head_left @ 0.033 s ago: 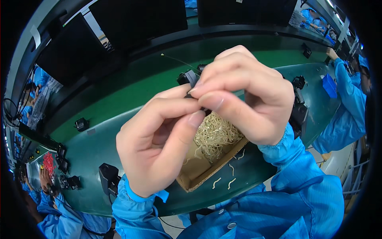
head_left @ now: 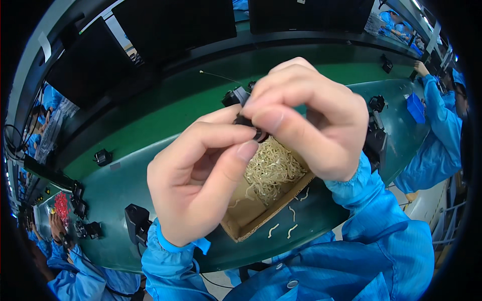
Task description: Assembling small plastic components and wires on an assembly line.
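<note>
My left hand pinches a small black part between thumb and fingers, in front of my chest. On that part a round dark piece shows beside my left fingertips. My right hand is closed at the part's upper side, thumb against fingers. A thin wire with a pale tip sticks out from my right fingers toward the upper left. Exactly what these fingers press on is hidden. Below my hands stands an open cardboard box, holding a heap of short cream-coloured strips.
Several loose strips lie on the green table before the box. Black devices stand at left and right, another behind my hands. Dark screens line the back. Co-workers in blue sit at both sides; a blue bin is at right.
My right fingers have shifted slightly up, and more of the black part shows between my hands. The wire's pale tip has moved a little left and down.
</note>
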Motion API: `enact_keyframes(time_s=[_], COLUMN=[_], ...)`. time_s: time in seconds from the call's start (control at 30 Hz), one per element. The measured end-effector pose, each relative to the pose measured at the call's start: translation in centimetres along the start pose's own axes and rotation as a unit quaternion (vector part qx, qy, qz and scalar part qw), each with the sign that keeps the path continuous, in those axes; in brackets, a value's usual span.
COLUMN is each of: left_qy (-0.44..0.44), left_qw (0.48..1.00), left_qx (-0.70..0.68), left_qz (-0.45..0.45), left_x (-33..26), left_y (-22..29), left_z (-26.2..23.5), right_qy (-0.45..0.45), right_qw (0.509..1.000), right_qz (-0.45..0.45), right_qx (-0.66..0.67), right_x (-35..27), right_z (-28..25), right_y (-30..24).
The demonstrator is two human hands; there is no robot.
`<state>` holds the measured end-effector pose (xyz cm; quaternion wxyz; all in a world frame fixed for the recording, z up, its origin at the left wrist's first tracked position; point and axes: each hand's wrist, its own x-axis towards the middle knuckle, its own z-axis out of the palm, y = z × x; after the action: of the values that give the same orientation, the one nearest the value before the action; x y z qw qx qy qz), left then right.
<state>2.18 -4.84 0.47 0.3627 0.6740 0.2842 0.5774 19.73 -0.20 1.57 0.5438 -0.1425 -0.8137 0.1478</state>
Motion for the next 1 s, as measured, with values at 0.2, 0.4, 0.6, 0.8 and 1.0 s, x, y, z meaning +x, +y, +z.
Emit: enact_keyframes(time_s=[0.2, 0.4, 0.6, 0.8, 1.0], left_qy=[-0.028, -0.025, -0.043, 0.051, 0.081], left_qw=[0.975, 0.97, 0.974, 0.973, 0.977], left_qx=[-0.212, -0.236, -0.22, -0.222, -0.192], left_qz=[-0.065, -0.052, -0.024, -0.048, -0.047], left_x=[0.8, 1.4, 1.7, 1.4, 1.4], left_y=[-0.9, -1.4, -1.4, -1.2, -1.3], left_z=[-0.3, -1.7, -2.0, -0.8, -0.2], right_qy=[0.151, 0.009, 0.001, -0.004, 0.019], right_qw=[0.963, 0.984, 0.983, 0.997, 0.998], right_qz=[0.135, 0.143, 0.149, 0.073, 0.065], right_qx=[0.18, 0.104, 0.11, 0.006, -0.01], right_x=[0.3, 0.8, 0.6, 0.4, 0.0], right_z=[0.0, -2.8, -1.1, -0.2, 0.2], right_y=[1.1, 0.9, 1.1, 0.8, 0.2])
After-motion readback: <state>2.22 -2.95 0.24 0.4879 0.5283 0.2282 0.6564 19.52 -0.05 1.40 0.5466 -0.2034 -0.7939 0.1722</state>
